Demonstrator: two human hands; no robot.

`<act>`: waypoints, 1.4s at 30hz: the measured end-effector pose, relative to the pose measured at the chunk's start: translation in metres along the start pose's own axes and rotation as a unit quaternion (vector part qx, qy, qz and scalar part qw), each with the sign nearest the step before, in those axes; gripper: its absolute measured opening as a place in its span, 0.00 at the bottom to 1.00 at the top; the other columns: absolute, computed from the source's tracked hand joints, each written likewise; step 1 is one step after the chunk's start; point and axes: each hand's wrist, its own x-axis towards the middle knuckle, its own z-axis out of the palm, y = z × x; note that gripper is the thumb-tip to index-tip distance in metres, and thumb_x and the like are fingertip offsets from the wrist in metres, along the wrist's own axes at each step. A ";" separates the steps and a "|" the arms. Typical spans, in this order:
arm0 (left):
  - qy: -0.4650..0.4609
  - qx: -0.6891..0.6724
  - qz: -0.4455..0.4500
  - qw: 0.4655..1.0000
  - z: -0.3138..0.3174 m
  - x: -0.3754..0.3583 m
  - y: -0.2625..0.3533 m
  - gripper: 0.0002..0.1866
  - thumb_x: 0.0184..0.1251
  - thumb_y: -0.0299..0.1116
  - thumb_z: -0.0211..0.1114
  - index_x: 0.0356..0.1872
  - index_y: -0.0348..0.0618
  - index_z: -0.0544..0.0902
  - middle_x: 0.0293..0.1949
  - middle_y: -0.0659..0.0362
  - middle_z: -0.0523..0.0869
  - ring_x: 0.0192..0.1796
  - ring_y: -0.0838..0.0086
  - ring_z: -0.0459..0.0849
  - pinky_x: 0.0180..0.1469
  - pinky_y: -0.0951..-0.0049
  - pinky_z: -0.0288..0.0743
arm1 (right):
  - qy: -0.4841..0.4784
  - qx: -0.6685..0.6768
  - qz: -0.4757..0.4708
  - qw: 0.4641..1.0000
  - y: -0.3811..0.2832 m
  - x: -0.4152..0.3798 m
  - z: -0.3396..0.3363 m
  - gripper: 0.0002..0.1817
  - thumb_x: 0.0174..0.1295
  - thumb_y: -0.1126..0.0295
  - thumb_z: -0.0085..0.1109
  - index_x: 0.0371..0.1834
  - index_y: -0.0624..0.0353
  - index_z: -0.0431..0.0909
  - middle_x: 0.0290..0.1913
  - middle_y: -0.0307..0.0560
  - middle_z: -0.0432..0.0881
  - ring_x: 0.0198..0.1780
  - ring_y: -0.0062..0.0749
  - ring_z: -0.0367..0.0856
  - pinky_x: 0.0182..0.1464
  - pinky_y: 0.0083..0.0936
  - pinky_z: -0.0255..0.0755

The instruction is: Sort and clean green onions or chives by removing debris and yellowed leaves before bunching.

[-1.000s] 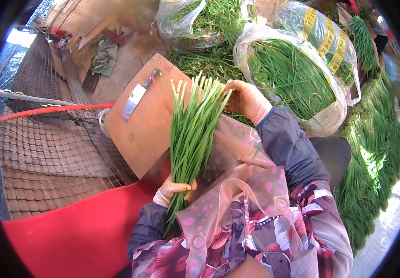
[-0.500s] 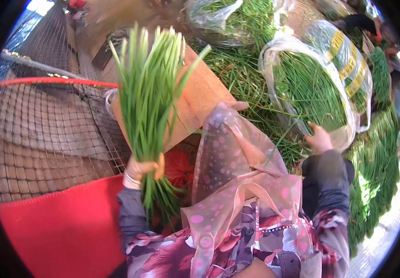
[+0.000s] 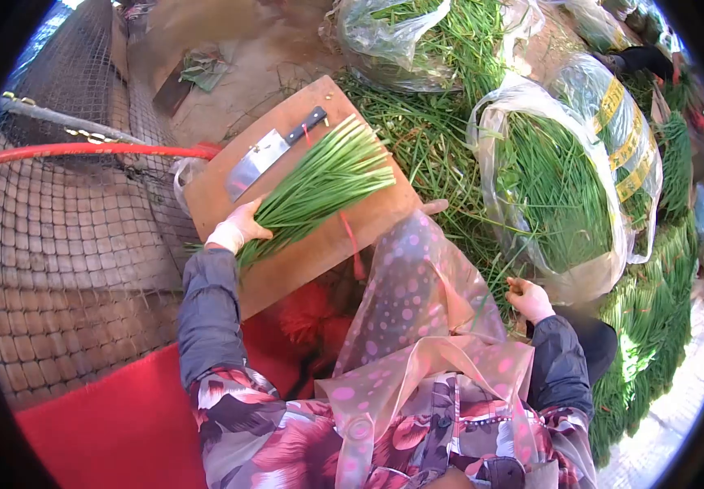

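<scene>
My left hand (image 3: 240,228) is closed round the leafy end of a bunch of green chives (image 3: 319,183). The bunch lies slantwise on a wooden board (image 3: 286,281), its cut pale ends pointing up and to the right. Beside it on the board rests a cleaver (image 3: 256,165) with a black handle, blade toward the left. My right hand (image 3: 529,300) is at the lower edge of a clear plastic bag (image 3: 489,175) full of chives. Its fingers are curled together near some loose leaves; what they hold, if anything, is too small to make out.
Loose chives (image 3: 425,134) cover the ground right of the board. More bags stand behind, including one with yellow tape (image 3: 633,175). Bundled chives (image 3: 645,350) are piled at the right. Netting (image 3: 75,236), a red hose (image 3: 99,150) and red cloth (image 3: 115,416) lie left.
My left hand has lowered the upright bunch onto the board, uncovering the cleaver. My right hand has drawn back from the bag's mouth toward me, its fingers now curled.
</scene>
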 end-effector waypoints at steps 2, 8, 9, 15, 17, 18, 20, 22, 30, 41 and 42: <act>0.066 0.086 0.041 0.993 -0.001 0.000 0.005 0.47 0.41 0.23 0.75 0.69 0.51 0.65 0.55 0.54 0.82 0.56 0.66 0.80 0.60 0.69 0.71 | -0.001 0.020 0.014 1.000 0.011 0.001 -0.002 0.26 0.53 0.61 0.63 0.57 0.58 0.78 0.42 0.51 0.85 0.44 0.41 0.84 0.48 0.31 0.76; 0.151 -0.022 0.150 0.977 0.005 0.000 0.003 0.39 0.49 0.25 0.72 0.67 0.53 0.70 0.56 0.51 0.80 0.59 0.61 0.79 0.60 0.69 0.72 | -0.014 0.053 0.018 0.998 0.017 0.014 0.005 0.24 0.54 0.63 0.63 0.56 0.59 0.78 0.40 0.51 0.86 0.42 0.38 0.85 0.46 0.29 0.76; 0.169 0.015 0.162 0.972 0.005 -0.006 0.014 0.37 0.51 0.25 0.72 0.66 0.54 0.70 0.55 0.50 0.80 0.59 0.60 0.79 0.60 0.68 0.73 | -0.008 0.083 0.008 0.996 0.016 0.015 0.006 0.24 0.55 0.63 0.62 0.56 0.59 0.78 0.40 0.51 0.86 0.42 0.37 0.85 0.45 0.29 0.76; 0.127 0.273 0.054 0.952 -0.003 -0.008 0.057 0.39 0.51 0.33 0.72 0.67 0.66 0.68 0.52 0.48 0.80 0.56 0.53 0.79 0.57 0.61 0.75 | -0.053 0.068 0.026 0.996 0.016 0.020 0.006 0.25 0.55 0.63 0.62 0.56 0.61 0.78 0.40 0.51 0.86 0.42 0.36 0.85 0.46 0.27 0.75; 0.116 0.273 0.027 0.955 0.002 -0.001 0.063 0.40 0.51 0.34 0.72 0.68 0.67 0.66 0.52 0.48 0.79 0.56 0.52 0.79 0.57 0.60 0.75 | -0.047 0.076 0.020 0.996 0.010 0.025 0.000 0.25 0.55 0.62 0.62 0.56 0.61 0.78 0.40 0.51 0.86 0.42 0.36 0.85 0.47 0.26 0.75; 0.102 0.273 0.003 0.957 0.003 0.004 0.063 0.42 0.50 0.36 0.72 0.69 0.68 0.64 0.53 0.47 0.78 0.56 0.51 0.78 0.56 0.58 0.75 | -0.043 0.085 0.013 0.995 0.003 0.027 -0.006 0.24 0.58 0.67 0.61 0.58 0.63 0.76 0.43 0.50 0.85 0.44 0.31 0.83 0.49 0.23 0.74; 0.103 0.266 0.032 0.958 -0.003 0.010 0.055 0.48 0.42 0.36 0.74 0.70 0.66 0.62 0.54 0.46 0.77 0.56 0.50 0.78 0.56 0.57 0.75 | -0.035 0.093 0.008 0.995 -0.006 0.029 -0.017 0.22 0.61 0.71 0.59 0.59 0.66 0.74 0.46 0.49 0.84 0.47 0.26 0.82 0.51 0.20 0.73; 0.073 0.361 0.003 0.930 -0.013 0.000 0.067 0.52 0.35 0.36 0.75 0.71 0.62 0.62 0.55 0.45 0.77 0.56 0.51 0.78 0.57 0.58 0.74 | 0.011 0.183 -0.028 0.983 -0.018 0.027 -0.028 0.22 0.61 0.75 0.58 0.61 0.65 0.73 0.47 0.46 0.83 0.48 0.25 0.81 0.52 0.20 0.73; 0.241 -0.099 0.299 0.918 -0.016 0.014 0.126 0.25 0.57 0.30 0.68 0.59 0.41 0.76 0.59 0.49 0.77 0.63 0.58 0.74 0.66 0.64 0.64 | -0.075 0.341 -0.306 0.886 -0.246 0.019 -0.106 0.18 0.63 0.85 0.44 0.54 0.67 0.77 0.48 0.50 0.84 0.49 0.28 0.83 0.57 0.23 0.74; 0.435 0.343 0.168 0.815 0.078 0.116 0.087 0.29 0.58 0.49 0.66 0.63 0.61 0.73 0.61 0.60 0.75 0.60 0.63 0.73 0.61 0.54 0.63 | -0.076 -0.047 -0.454 0.887 -0.314 0.129 -0.006 0.20 0.54 0.59 0.53 0.48 0.51 0.82 0.37 0.55 0.84 0.39 0.50 0.84 0.44 0.40 0.77; 0.435 0.341 0.153 0.819 0.079 0.118 0.086 0.29 0.59 0.49 0.65 0.63 0.62 0.73 0.61 0.60 0.75 0.60 0.63 0.73 0.61 0.55 0.64 | -0.064 -0.063 -0.454 0.887 -0.308 0.129 -0.011 0.21 0.54 0.60 0.54 0.50 0.51 0.82 0.38 0.54 0.84 0.40 0.50 0.83 0.46 0.39 0.77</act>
